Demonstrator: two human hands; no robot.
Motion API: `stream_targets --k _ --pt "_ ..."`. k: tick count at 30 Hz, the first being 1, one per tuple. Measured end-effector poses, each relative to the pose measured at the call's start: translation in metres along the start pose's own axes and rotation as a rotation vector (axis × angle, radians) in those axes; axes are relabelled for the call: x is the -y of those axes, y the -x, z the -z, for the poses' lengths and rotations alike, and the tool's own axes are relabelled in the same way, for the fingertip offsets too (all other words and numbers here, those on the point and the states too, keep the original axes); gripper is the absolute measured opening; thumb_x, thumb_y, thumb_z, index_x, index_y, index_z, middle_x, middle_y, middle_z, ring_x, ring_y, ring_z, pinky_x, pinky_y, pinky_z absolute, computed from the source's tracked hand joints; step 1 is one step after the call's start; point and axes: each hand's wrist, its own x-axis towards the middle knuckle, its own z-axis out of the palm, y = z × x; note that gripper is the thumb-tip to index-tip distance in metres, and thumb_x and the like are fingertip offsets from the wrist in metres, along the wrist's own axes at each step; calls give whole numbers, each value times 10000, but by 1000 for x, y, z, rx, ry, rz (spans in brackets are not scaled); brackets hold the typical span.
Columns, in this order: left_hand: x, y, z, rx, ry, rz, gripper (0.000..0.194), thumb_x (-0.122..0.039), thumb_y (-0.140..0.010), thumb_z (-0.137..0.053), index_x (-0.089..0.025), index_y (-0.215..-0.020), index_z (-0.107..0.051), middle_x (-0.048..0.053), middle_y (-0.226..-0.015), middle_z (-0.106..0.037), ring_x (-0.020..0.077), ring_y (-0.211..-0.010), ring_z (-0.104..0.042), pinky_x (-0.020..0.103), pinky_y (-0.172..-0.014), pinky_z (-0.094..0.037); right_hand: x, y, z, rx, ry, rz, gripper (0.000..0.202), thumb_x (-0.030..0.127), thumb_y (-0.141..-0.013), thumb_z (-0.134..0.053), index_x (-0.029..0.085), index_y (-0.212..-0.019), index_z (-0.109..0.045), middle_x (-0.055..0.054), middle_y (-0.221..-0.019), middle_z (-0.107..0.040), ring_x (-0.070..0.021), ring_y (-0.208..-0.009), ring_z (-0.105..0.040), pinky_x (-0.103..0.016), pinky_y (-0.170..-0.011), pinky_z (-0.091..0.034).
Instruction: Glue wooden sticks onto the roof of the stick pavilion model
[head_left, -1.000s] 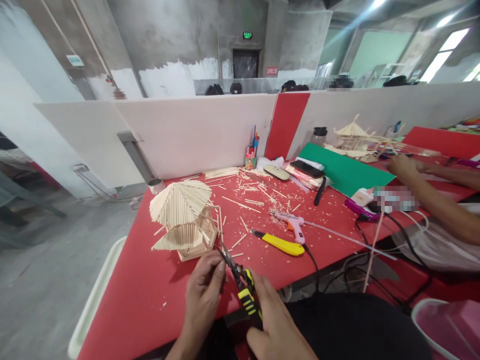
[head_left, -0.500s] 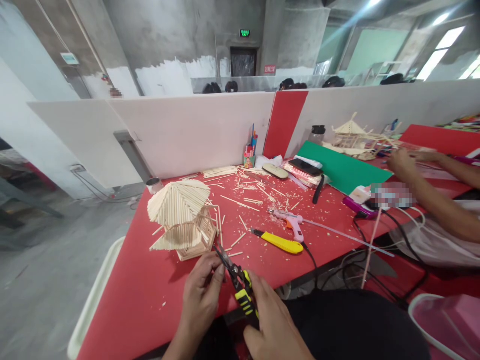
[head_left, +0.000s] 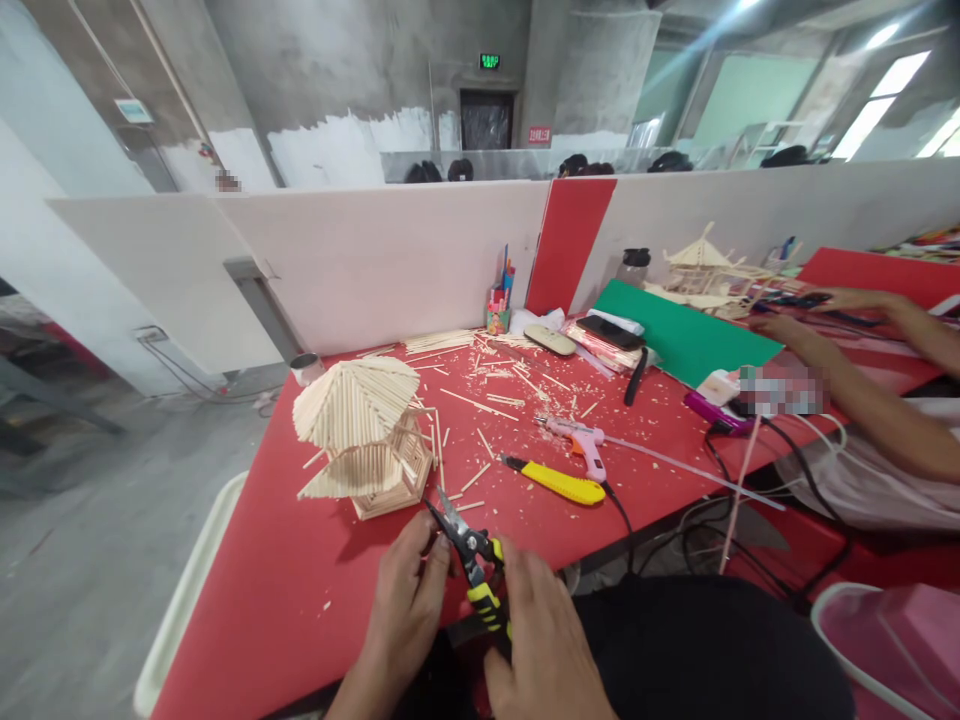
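My right hand is wrapped round the black and yellow handles of a pair of cutters, whose blades stand slightly apart and point up and left. Close beside the blades, my left hand is closed, thumb against fingers; whatever lies between them is too small to make out. Just beyond my left hand stands a wooden stick model with a pleated, umbrella-like roof and a lattice base. A yellow craft knife lies to the right of the cutters, below a pink glue gun.
Loose sticks and shavings cover the back of the red table. A pen holder, a phone and a green board are farther back. At right, a person's arms reach over the table near cables and a power strip.
The cutters' blades have opened a little wider beside my left hand. At right, the other person's hands have shifted, and a dark tool now shows by them.
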Motion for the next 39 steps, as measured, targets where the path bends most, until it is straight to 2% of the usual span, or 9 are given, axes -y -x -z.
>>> stream_targets --k 8,11,15,20,28,33,39 --pt "4 -3 5 111 -106 -38 217 -306 -892 -438 -214 -718 -531 -14 -580 -524 164 -571 -517 251 -556 -398 3 3 2 51 -2 -17 906 90 -572 -458 158 -1455 -272 -116 -1434 -399 -275 -1343 -345 -448 -1092 -318" --pt "4 -4 5 139 -82 -32 225 -321 -909 -421 -215 -749 -538 -18 -573 -500 178 -641 -539 259 -614 -417 3 6 -3 20 -10 -16 891 88 -581 -453 163 -1452 -280 -121 -1423 -415 -269 -1328 -373 -446 -1070 -354" --pt "4 -2 3 162 -23 -23 202 -335 -916 -427 -208 -852 -570 12 -726 -581 172 -702 -542 258 -658 -423 0 11 -15 -65 -42 -3 880 88 -604 -463 170 -1457 -264 -122 -1425 -416 -288 -1317 -389 -459 -1056 -374" --pt "2 1 -5 123 61 29 204 -347 -916 -432 -212 -838 -564 2 -744 -574 154 -678 -516 237 -618 -409 -1 13 -21 -115 -84 19 885 89 -608 -462 172 -1461 -244 -117 -1435 -403 -290 -1330 -373 -460 -1061 -376" --pt "3 3 -5 113 101 42 216 -360 -915 -447 -209 -808 -557 -21 -700 -515 131 -631 -461 226 -587 -383 6 11 -13 30 -223 -48 920 63 -543 -421 166 -1448 -288 -115 -1450 -388 -280 -1346 -352 -464 -1067 -365" --pt "2 3 -4 107 104 37 229 -370 -913 -455 -207 -792 -559 -31 -682 -482 123 -606 -434 222 -572 -377 8 7 -4 148 -301 -56 934 70 -524 -409 135 -1447 -282 -106 -1473 -356 -246 -1366 -319 -423 -1091 -338" --pt "2 3 -2 131 132 26 215 -369 -908 -471 -204 -828 -584 4 -783 -573 153 -746 -526 242 -690 -434 9 7 8 205 -247 -56 893 95 -576 -433 113 -1454 -272 -103 -1485 -338 -243 -1372 -304 -392 -1121 -282"
